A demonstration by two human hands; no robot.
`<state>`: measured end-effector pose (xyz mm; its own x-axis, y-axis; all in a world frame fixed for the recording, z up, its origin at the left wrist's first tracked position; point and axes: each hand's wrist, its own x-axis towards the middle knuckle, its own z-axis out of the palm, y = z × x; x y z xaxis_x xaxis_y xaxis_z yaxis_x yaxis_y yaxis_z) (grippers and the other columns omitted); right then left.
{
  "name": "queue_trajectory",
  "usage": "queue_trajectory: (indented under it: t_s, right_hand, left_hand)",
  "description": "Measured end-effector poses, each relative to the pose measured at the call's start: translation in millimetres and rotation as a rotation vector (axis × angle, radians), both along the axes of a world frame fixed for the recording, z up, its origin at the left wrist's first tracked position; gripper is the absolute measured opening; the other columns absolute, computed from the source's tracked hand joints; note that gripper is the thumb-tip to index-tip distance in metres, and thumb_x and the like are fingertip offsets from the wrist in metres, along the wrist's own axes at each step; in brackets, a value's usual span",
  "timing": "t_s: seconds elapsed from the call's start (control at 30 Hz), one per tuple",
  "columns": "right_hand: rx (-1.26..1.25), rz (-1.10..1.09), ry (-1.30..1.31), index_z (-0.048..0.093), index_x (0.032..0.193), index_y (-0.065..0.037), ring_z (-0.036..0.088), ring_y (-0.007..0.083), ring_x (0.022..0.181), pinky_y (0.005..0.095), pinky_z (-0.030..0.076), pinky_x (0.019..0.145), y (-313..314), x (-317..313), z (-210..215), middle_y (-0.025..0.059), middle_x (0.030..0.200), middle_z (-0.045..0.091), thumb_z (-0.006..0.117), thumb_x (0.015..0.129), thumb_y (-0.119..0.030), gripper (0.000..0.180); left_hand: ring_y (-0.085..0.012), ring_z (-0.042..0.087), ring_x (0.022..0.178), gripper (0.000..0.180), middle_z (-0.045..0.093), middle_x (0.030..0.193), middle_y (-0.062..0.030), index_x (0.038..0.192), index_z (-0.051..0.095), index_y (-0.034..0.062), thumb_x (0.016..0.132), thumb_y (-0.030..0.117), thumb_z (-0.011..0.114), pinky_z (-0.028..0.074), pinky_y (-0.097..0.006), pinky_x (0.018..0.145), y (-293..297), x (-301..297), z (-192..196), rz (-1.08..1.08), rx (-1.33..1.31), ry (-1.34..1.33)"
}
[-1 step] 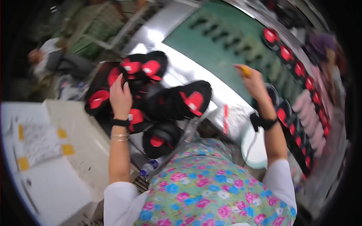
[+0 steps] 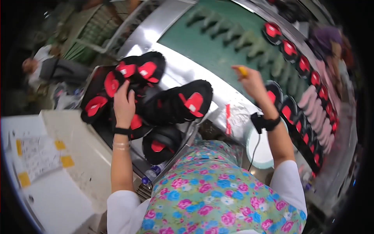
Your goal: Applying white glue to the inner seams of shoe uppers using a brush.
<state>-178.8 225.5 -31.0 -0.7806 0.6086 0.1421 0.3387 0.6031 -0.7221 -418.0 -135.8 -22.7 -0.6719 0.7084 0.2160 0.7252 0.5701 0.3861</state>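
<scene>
Black fabric with red insets marks the heaped slippers (image 2: 148, 71), which spread from eight to twelve o'clock. Over them, near nine o'clock, lies the left hand (image 2: 124, 106), fingers slightly bent; whether they grip anything, I cannot tell. Near two o'clock, the right hand (image 2: 253, 84) hangs above the green table (image 2: 187, 43), its fingers curled around a small yellow object (image 2: 242, 71), mostly hidden. Blurred grey-green shapes (image 2: 247, 41) stand in a row at one o'clock, and similar footwear (image 2: 289, 50) lines the far edge toward three. The step in hand looks like reaching among the heap; the next move seems to call for a sure left-hand hold on one edge.
</scene>
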Motion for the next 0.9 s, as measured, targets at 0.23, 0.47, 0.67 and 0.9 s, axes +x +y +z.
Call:
queue_trajectory:
  t_s: [0.23,0.47,0.67,0.9]
  right_hand:
    - [-0.097,0.373,-0.402,0.065,0.094,-0.006,0.061,0.0388,0.084,0.0455,0.049,0.072,-88.9,-50.5,-106.4,0.0188,0.09,0.064,0.075,0.072,-0.035,0.038]
    - [-0.106,0.478,-0.528,0.064,0.106,-0.004,0.058,0.0345,0.098,0.0415,0.049,0.081,-153.8,-56.8,-164.8,0.0191,0.103,0.057,0.079,0.065,-0.043,0.058]
    - [-0.039,0.539,-0.579,0.063,0.102,-0.001,0.058,0.034,0.098,0.04,0.048,0.084,-141.8,-41.3,-172.7,0.0173,0.101,0.057,0.072,0.074,-0.038,0.047]
    - [-0.15,0.296,-0.417,0.056,0.082,0.003,0.06,0.0421,0.081,0.0456,0.048,0.069,-115.7,-46.6,-114.2,0.0241,0.082,0.06,0.072,0.078,-0.031,0.038]
  left_hand:
    - [-0.0396,0.039,0.126,0.055,0.044,0.132,-0.023,0.127,0.047,0.0059,0.077,0.019,0.064,0.029,-0.052,0.103,43.9,35.0,-66.9,-0.102,-0.128,0.019]
    - [-0.0308,0.021,0.14,0.065,0.029,0.15,-0.0131,0.144,0.034,0.0203,0.085,0.039,0.056,0.015,-0.062,0.108,44.8,62.2,-118.4,-0.033,-0.353,0.099]
    - [-0.0331,0.017,0.141,0.064,0.023,0.152,-0.0144,0.143,0.035,0.0282,0.086,0.049,0.054,0.009,-0.069,0.105,40.7,83.9,-117.4,0.032,-0.224,0.019]
    - [-0.0306,0.016,0.142,0.05,0.024,0.151,-0.016,0.131,0.053,0.0253,0.082,0.034,0.057,0.01,-0.07,0.103,52.6,74.8,-125.0,0.129,-0.246,0.026]
